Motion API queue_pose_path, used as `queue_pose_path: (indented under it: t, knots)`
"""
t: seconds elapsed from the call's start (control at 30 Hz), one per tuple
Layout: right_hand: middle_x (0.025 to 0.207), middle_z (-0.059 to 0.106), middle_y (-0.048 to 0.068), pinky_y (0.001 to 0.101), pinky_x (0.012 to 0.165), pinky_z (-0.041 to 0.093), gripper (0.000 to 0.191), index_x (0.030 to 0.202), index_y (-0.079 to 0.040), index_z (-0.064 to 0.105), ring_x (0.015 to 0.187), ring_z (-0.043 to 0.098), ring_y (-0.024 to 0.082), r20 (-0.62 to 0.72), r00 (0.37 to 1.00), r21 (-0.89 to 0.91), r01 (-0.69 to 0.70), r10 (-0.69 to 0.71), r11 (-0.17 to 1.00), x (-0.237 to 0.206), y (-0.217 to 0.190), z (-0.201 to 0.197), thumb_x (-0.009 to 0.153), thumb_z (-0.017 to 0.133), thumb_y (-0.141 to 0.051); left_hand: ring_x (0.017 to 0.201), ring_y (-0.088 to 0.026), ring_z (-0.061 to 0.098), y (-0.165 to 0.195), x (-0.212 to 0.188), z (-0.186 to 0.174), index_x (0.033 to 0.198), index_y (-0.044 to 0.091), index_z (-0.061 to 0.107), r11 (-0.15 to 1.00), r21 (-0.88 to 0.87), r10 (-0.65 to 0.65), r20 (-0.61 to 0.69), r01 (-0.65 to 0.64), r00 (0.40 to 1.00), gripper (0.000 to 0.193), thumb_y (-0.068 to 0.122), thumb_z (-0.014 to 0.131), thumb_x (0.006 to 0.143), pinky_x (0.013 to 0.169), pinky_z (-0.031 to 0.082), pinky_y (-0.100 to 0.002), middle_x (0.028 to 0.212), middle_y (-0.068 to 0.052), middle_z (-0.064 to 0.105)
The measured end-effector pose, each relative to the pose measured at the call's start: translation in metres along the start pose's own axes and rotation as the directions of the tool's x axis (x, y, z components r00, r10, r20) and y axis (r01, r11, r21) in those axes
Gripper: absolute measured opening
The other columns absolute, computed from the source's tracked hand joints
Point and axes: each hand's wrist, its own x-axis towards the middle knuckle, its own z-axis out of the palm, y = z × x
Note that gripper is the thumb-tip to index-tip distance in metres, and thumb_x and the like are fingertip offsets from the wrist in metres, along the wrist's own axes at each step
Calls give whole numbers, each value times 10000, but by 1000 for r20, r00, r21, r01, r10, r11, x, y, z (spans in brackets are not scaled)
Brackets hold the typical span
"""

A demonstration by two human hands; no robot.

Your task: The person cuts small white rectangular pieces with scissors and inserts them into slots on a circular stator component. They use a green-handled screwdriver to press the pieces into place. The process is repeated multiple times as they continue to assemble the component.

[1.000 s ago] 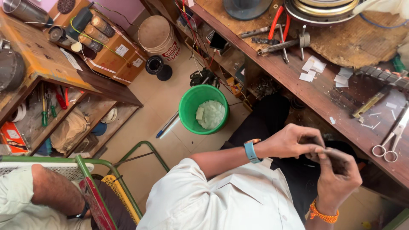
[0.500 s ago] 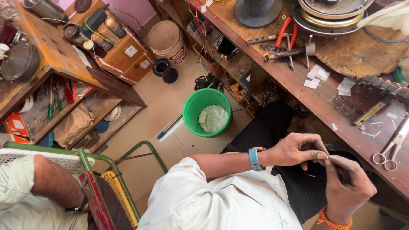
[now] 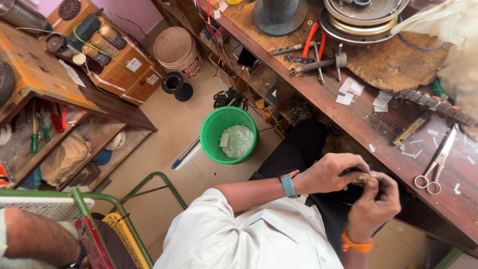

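Both hands meet just below the workbench edge. Left hand and right hand pinch a small dark part, mostly hidden between closed fingertips.

The left hand and the right hand meet fingertip to fingertip over the person's lap, just before the near edge of the workbench. On the bench, right of the hands, lie the scissors; beyond them, farther onto the bench, are paper scraps, then the pliers beside a bolt. Left of the left hand, down on the floor, stands a bucket with scraps in it, and a pen lies just left of that. Farther left sits a shelf unit with tools in it. Another person's arm is well apart, at the near left corner beside a chair frame.
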Motion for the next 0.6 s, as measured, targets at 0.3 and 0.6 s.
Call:
queue_pose_path:
  t: [0.3, 0.6]
  knots:
    - [1121, 532, 15, 178, 854, 479, 199, 1162, -20, 501, 898, 519, 57, 10, 999, 392, 40, -48, 919, -4, 24, 18, 1187, 599, -192, 725, -122, 633, -9, 2, -5, 1136, 12, 706, 768, -503, -367, 162, 397, 916, 182, 86, 712, 969, 561, 533, -277, 950, -79, 717]
    - [925, 530, 3, 166, 656, 428, 280, 1147, 3, 532, 776, 527, 54, -38, 995, 147, 100, -96, 984, 0, 41, 6, 1205, 631, -253, 909, -230, 676, 5, 2, -4, 1098, 70, 664, 997, -60, -40, 5, 40, 999, 187, 137, 730, 937, 805, 563, -316, 1010, -63, 626]
